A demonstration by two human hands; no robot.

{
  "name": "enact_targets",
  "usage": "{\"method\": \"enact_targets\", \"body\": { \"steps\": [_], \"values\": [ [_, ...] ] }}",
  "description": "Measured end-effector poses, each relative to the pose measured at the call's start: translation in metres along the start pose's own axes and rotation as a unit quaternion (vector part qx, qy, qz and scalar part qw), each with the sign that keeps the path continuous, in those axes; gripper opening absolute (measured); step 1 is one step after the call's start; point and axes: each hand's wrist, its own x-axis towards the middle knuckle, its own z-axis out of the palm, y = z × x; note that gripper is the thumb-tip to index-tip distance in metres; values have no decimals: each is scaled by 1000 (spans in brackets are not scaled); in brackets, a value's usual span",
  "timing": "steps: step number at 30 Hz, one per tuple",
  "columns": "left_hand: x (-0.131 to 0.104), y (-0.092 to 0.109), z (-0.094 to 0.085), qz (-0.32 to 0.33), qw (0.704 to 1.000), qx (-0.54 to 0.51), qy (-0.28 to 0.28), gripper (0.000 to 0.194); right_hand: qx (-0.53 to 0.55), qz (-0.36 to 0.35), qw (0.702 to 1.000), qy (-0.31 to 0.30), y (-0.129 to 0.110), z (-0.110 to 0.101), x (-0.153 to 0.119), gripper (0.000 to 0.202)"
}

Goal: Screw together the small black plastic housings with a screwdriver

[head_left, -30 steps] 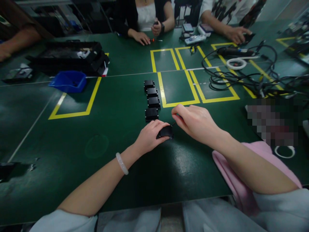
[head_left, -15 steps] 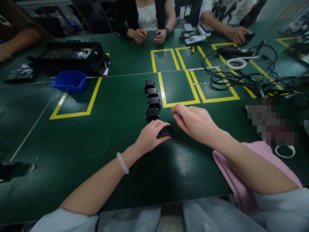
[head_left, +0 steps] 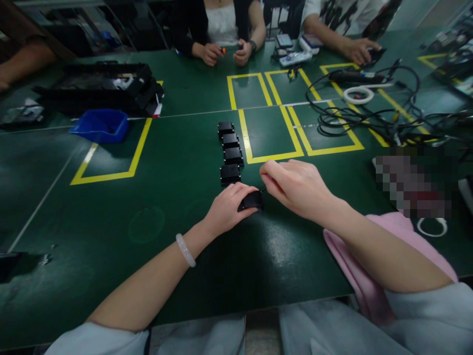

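My left hand [head_left: 229, 207] is closed around a small black box-shaped part [head_left: 253, 200], holding it on the green table with thumb and fingers at its sides. Just to the right, my right hand [head_left: 291, 185] is closed in a pinch. From its fingertips a thin dark rod [head_left: 263, 190] reaches to the upper right corner of the held part; most of the rod is hidden by the hand, so its kind does not show. Several similar black parts stand in a row beyond my left hand, the nearest black part [head_left: 230, 174] close to my fingers.
Yellow tape frames [head_left: 275, 159] mark the table [head_left: 207, 276]. A blue bin [head_left: 100, 125] and black trays [head_left: 99, 91] stand at the left. Tangled black cables [head_left: 328, 123] lie at the right, a pink cloth [head_left: 391, 236] under my right forearm. Co-workers' hands [head_left: 242, 53] are across the table.
The whole view has shifted slightly, with things sitting a little further left. My right hand has turned a little at the held part. My left hand keeps its grip.
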Motion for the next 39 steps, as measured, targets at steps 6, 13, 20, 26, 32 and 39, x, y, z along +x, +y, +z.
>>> {"method": "enact_targets", "body": {
  "steps": [6,13,20,26,32,39],
  "values": [
    [0,0,1,1,1000,3,-2,39,16,12,1000,2,0,2,1,25],
    [0,0,1,2,1000,7,-1,40,15,23,999,-21,0,0,1,31],
    [0,0,0,3,1000,4,-2,39,45,2,999,-9,1,-1,1,28],
    [0,1,-1,-3,1000,-4,-3,40,21,26,999,-24,1,-1,2,27],
    [0,2,-2,-8,1000,0,-7,40,28,26,999,-25,2,0,2,29],
    [0,2,-1,-6,1000,-4,-9,38,34,39,999,-9,3,2,1,22]
  ]
}}
